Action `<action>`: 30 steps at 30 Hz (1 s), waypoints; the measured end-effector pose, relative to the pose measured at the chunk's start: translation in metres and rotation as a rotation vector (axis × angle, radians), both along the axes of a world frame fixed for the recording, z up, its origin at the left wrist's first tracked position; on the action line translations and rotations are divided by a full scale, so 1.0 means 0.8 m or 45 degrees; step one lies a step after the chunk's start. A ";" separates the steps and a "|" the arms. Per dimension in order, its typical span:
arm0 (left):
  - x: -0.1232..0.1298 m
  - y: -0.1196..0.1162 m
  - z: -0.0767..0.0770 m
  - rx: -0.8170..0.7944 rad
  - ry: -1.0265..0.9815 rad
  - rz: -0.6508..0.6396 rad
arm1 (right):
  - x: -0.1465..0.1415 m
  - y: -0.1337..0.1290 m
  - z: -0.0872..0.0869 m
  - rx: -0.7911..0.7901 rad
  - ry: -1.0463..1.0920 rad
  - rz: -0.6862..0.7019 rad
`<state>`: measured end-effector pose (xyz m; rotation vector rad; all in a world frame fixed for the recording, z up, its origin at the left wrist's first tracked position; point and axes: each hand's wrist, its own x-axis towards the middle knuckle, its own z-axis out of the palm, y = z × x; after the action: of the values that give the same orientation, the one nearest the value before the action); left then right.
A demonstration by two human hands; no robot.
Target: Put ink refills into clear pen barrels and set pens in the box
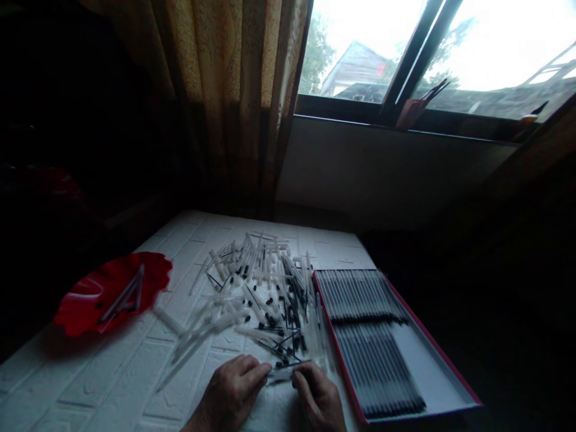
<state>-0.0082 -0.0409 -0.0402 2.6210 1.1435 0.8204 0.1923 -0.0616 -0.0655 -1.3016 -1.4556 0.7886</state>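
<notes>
**Both hands pinch a clear pen barrel**

The fingers (254, 371) of the left hand (229, 396) and right hand (317, 399) are closed on a clear plastic pen barrel (281, 375); it sits low over the white brick-patterned tabletop (112, 384); just beyond lies a loose heap of clear barrels and black refills (256, 288); rightward, a red-edged box (333, 342) holds neat rows of refills (373, 372); leftward sits a red scalloped plate (81, 300).
</notes>
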 end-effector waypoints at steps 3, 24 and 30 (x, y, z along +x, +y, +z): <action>0.000 -0.001 -0.001 0.004 0.007 0.004 | 0.001 0.001 -0.006 -0.005 -0.075 -0.035; 0.004 -0.002 0.013 0.029 0.027 0.062 | 0.012 0.007 0.000 0.178 -0.195 0.278; -0.008 0.002 0.010 -0.058 -0.170 0.133 | 0.031 0.000 -0.001 0.105 -0.149 0.150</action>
<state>-0.0145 -0.0394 -0.0321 2.4464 1.2554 0.9620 0.2168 -0.0618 -0.0661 -1.2259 -1.6527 0.7310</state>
